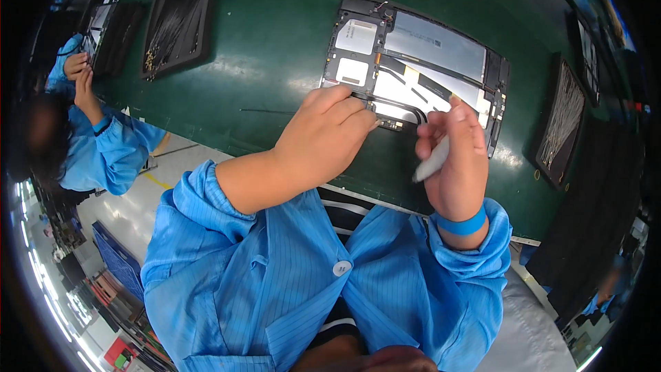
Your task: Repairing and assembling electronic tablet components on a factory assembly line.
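Note:
An opened tablet (420, 55), back cover off, lies on the green mat (275, 41) with its silver battery and grey boards exposed. My left hand (327, 134) rests on the tablet's near edge, fingers curled and pressing down on it. My right hand (454, 155) hovers over the tablet's near right part and grips a thin white tool (432, 160) like a pen, its tip hidden behind my fingers. Both forearms come out of blue striped sleeves, and a blue band circles my right wrist.
A black tray (180, 17) with small brass parts sits at the far left. Another black tray (563, 120) of thin strips lies at the right. A co-worker in a blue coat (103, 145) works at the left over a dark tray (113, 31).

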A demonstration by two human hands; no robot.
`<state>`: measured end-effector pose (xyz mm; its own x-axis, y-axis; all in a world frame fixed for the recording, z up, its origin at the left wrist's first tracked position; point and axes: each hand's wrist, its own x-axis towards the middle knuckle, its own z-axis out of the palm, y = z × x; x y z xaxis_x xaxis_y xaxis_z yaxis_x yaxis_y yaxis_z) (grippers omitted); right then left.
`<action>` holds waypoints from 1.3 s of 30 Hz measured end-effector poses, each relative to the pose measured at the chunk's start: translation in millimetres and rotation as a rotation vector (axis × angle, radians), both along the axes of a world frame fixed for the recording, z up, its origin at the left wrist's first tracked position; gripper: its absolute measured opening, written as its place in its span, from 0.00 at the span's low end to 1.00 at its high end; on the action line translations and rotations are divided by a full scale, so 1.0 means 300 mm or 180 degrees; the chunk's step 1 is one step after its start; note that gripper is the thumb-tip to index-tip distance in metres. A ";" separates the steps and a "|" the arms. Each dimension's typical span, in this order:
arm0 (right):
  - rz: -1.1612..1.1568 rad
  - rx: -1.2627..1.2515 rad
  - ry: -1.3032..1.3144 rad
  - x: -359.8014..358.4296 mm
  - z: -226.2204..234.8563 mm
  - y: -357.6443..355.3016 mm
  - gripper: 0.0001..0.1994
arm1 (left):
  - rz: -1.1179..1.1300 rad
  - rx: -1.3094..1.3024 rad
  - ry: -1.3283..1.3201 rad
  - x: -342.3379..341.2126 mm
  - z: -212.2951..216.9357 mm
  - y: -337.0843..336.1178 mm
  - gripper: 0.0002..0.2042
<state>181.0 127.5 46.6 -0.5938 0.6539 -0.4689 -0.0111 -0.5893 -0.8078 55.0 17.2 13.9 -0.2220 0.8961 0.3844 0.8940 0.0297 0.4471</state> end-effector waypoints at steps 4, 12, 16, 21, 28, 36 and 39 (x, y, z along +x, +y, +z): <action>-0.0408 0.1123 0.0239 -0.044 -0.020 -0.010 0.16 | -0.0036 -0.0144 -0.0041 -0.004 0.010 0.005 0.07; -0.0496 0.2465 0.0275 -0.049 -0.113 -0.023 0.12 | -0.0078 -0.0412 0.0111 0.003 0.016 -0.003 0.07; -0.0435 0.2890 0.0294 -0.057 -0.140 -0.024 0.10 | -0.0073 -0.0421 0.0108 -0.001 0.019 -0.008 0.07; 0.0237 0.3428 -0.0283 -0.080 -0.076 -0.038 0.07 | -0.0121 -0.0345 0.0180 -0.014 0.027 0.008 0.09; 0.1063 0.4630 -0.0338 -0.125 -0.089 -0.006 0.11 | -0.0328 -0.0437 0.0133 -0.017 0.018 0.020 0.15; -0.0364 0.2158 -0.0008 -0.078 -0.082 0.033 0.15 | 0.1226 -0.0934 -0.2929 -0.019 0.018 -0.146 0.08; -0.0240 0.2051 -0.0057 -0.082 -0.091 0.028 0.17 | 0.1503 -0.0996 -0.5540 0.013 0.071 -0.134 0.09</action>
